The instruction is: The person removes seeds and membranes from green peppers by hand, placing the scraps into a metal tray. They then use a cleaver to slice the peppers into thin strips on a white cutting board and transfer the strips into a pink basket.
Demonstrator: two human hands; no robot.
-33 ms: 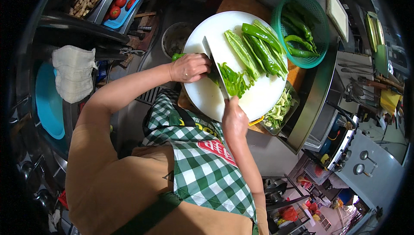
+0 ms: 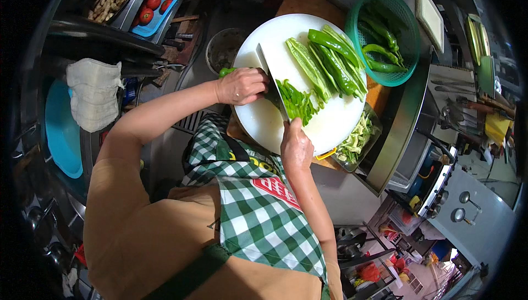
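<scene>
Our left grip presses a pepper to the board, seemingly steadying it beside the knife our right grip clasps.

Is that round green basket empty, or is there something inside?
Not empty: several long green peppers lie inside the green plastic basket. How deep the pile goes, I cannot tell.

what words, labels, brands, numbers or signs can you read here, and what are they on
Red patch on the checked apron: pale characters, partly creased; I won't copy them.
Yellow lettering higher on the apron: broken up by folds, not copied either.
Dark mark on the brown top: partly covered, unreadable.
Knife and white cutting board: no writing I can make out.
</scene>
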